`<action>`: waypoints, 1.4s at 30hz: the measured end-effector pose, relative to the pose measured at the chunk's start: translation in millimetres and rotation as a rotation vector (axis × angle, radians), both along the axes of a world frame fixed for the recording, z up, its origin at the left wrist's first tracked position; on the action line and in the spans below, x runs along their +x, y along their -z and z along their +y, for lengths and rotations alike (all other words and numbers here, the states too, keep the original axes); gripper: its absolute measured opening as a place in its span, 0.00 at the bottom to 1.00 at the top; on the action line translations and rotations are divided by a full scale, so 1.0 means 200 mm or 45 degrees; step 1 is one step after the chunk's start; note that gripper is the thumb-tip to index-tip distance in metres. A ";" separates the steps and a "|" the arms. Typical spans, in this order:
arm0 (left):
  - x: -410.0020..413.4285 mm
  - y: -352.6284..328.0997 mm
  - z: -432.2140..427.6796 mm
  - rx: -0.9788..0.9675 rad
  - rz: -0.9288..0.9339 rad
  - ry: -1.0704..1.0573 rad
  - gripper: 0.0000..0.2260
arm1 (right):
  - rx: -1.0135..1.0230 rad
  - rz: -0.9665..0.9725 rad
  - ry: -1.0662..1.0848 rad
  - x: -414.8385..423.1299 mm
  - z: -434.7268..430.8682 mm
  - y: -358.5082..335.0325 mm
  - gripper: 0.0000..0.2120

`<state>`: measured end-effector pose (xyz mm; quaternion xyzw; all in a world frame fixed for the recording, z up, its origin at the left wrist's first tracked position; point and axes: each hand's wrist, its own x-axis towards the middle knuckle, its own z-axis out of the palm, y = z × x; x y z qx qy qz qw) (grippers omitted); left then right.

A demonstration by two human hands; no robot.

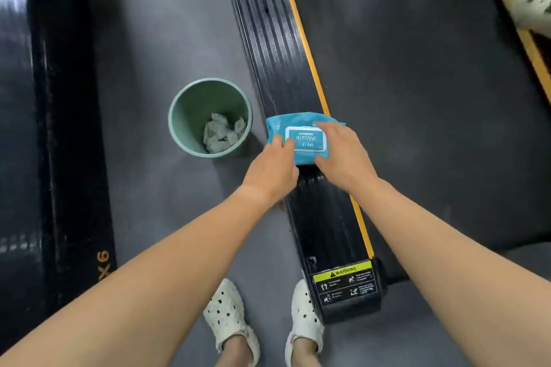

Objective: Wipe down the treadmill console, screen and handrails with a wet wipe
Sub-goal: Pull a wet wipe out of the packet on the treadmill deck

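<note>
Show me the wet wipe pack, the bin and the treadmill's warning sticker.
wet wipe pack point(305, 140): head view, on its white lid label.
green bin point(202, 103): head view, on its inner wall.
warning sticker point(343, 273): head view, on its yellow header strip.

Position: worn on the head.
Direction: aimed steeply down at the floor point(179, 39) and treadmill side rail point(268, 53).
Nearness: rail seen close, within reach; shoes point(226, 316) caught at the bottom edge.

A gym floor: dark rubber flooring point(167, 39), a treadmill side rail point(280, 62) and its warning label point(346, 283).
</note>
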<state>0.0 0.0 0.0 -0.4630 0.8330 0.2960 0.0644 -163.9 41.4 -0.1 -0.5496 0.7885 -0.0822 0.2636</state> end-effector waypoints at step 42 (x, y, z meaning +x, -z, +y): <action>-0.07 0.23 -0.23 0.003 0.396 -0.757 0.18 | 0.104 -0.269 0.292 0.05 -0.10 0.16 0.22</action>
